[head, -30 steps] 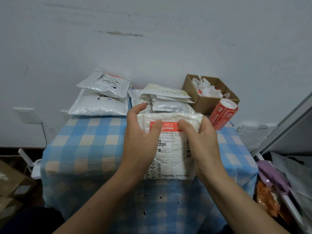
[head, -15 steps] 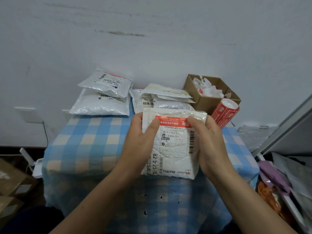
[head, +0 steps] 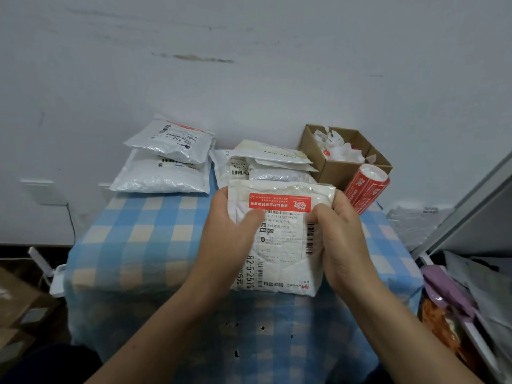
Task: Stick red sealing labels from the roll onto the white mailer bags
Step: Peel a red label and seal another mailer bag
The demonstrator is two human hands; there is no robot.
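Now: left hand point(head: 230, 239) grips the left edge of the white mailer bag point(head: 279, 253), thumb laid across its face. Right hand point(head: 342, 245) grips the right edge, thumb on the face just below the red label point(head: 279, 202). Bag held over the blue-checked worktop point(head: 138, 245), long axis running from the person toward the wall, labelled end farthest; label lies crosswise along that end. Beyond, right: roll of red labels point(head: 365, 189) just beside a cardboard box point(head: 332, 171). By the wall: left stack of bags point(head: 166, 173), middle stack of bags point(head: 266, 164)
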